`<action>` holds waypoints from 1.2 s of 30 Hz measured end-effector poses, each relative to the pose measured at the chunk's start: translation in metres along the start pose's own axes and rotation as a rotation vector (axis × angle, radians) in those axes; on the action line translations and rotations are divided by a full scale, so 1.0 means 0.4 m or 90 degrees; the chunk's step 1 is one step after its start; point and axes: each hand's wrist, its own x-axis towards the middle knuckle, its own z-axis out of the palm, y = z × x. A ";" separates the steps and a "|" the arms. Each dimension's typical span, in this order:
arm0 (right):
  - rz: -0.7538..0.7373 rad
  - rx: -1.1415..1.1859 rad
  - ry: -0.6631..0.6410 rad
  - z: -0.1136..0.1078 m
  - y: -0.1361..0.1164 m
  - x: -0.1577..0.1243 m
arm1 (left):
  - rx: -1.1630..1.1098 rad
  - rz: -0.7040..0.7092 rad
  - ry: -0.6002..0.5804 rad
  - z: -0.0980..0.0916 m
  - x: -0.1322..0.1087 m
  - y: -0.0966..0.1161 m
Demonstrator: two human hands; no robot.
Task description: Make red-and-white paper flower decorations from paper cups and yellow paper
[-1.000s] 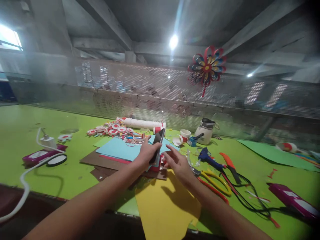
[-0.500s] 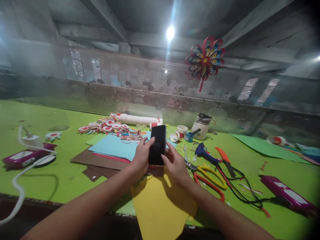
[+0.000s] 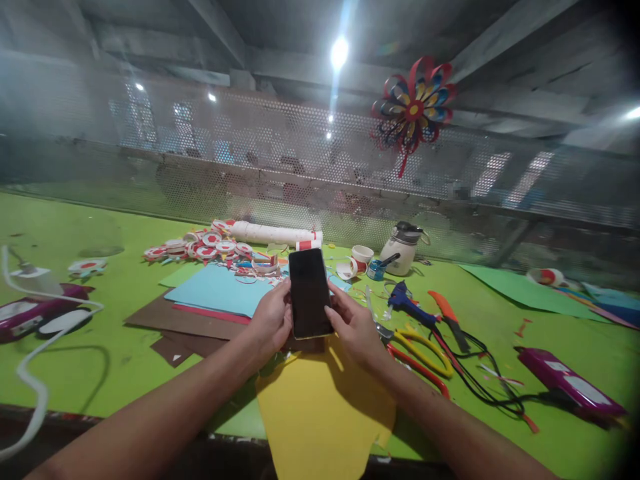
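Note:
Between my two hands a black smartphone (image 3: 311,293) is held up, its dark screen facing me. My left hand (image 3: 274,316) grips its left edge, and my right hand (image 3: 354,324) grips the lower right edge with the thumb at the front. Yellow paper (image 3: 325,407) lies below the phone and hangs over the table's near edge. Behind my left hand are sheets of light blue paper (image 3: 215,289) on top of brown sheets (image 3: 155,319). Scissors with yellow and red handles (image 3: 425,353) lie right of my right hand.
A blue glue gun (image 3: 411,305), an orange cutter (image 3: 445,312) and a purple power strip (image 3: 570,381) with black cable lie on the right. Red-and-white paper pieces (image 3: 207,250), paper cups (image 3: 361,257) and a kettle (image 3: 400,252) stand farther back. A white cord (image 3: 35,380) runs on the left.
The phone has tilted slightly, its top leaning left. My left hand has shifted a little left and down, its thumb leaving the phone's front. The camera view has also shifted slightly.

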 end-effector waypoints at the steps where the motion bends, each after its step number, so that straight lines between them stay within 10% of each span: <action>1: 0.002 0.022 -0.005 0.000 -0.006 0.000 | -0.003 0.012 -0.005 -0.001 0.000 -0.001; 36: 0.135 0.015 -0.009 0.006 -0.008 0.017 | 0.016 0.050 -0.095 0.000 -0.011 -0.013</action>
